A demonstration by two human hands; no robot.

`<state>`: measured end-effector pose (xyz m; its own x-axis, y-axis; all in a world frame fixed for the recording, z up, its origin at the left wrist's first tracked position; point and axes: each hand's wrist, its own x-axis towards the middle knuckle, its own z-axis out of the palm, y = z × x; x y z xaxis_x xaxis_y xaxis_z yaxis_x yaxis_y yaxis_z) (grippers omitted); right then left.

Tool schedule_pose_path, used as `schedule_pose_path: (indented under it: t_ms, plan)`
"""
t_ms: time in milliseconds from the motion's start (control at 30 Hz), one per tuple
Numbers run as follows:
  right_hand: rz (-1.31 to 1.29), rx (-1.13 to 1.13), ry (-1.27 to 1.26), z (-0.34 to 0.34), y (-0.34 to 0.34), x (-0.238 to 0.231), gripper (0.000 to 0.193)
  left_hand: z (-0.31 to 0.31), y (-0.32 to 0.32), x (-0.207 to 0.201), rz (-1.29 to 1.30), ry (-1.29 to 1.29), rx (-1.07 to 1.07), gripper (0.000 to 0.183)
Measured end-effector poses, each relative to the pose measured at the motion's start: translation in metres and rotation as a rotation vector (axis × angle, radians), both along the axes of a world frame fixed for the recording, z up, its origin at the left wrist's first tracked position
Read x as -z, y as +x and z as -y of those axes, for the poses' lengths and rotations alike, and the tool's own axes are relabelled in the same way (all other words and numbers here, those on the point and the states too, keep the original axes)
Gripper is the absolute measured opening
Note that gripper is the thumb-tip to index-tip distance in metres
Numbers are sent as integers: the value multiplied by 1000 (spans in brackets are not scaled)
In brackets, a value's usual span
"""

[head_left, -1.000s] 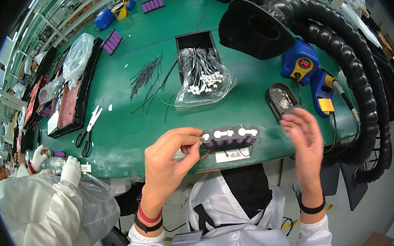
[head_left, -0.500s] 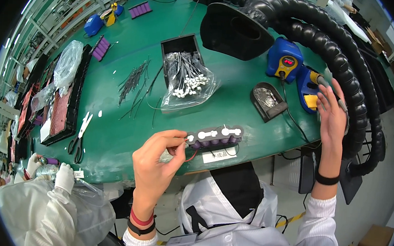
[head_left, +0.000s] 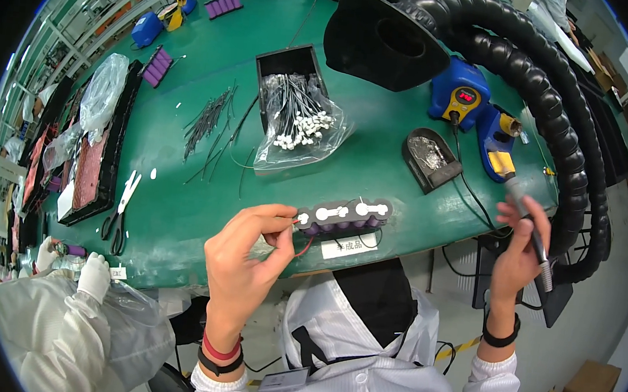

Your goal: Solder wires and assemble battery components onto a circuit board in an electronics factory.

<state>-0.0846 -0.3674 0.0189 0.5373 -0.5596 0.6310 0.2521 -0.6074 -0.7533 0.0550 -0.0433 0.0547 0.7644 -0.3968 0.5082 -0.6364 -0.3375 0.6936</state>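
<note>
Narrow and pinched, the grip of the left hand [head_left: 245, 256] seems to hold the end of a thin red wire [head_left: 306, 248] against the left end of a battery pack of purple cylindrical cells under a dark grey, scalloped top [head_left: 351, 213]. That pack lies near the counter's [head_left: 377, 157] near edge, just beyond a white paper label [head_left: 348, 247]; the left hand comes to it from eight o'clock. At three o'clock, well apart from the pack, the right hand [head_left: 520, 251] has its fingers closed round a grey, pen-shaped soldering iron [head_left: 516, 190], its front end toward the yellow sponge [head_left: 501, 164] of a blue stand [head_left: 493, 128] at two o'clock; whether it touches the sponge I cannot tell.

As for progress, three white patches already sit along the pack's top, and the wire's end is in place by the leftmost — though whether it is fixed or merely held does not show. The iron is out of its stand but not yet at the pack, so any heating at that end looks to be left — a judgement only. A black plastic box of white-tipped wires [head_left: 291, 112] stands at eleven o'clock.
</note>
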Motion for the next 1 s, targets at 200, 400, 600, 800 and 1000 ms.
schedule_pose_path:
  t_ms: [200, 400, 600, 800, 1000]
  plan:
    - [-398, -56, 7, -19, 10, 11, 25, 0, 0, 0, -29, -5, -17, 15]
    - [-139, -2, 94, -41, 11, -20, 38, -1, 1, 1, -6, -14, 2, 15]
    - [-9, -336, -31, -81, 2, -30, 36, -1, 3, 2, 18, -24, 8, 16]
    - [-69, -506, -310, -120, 36, -46, 41, -3, 2, 4, 35, -30, 13, 16]
    - [-137, -548, -394, -128, 42, -47, 34, -5, 3, 6, 13, -30, 41, 17]
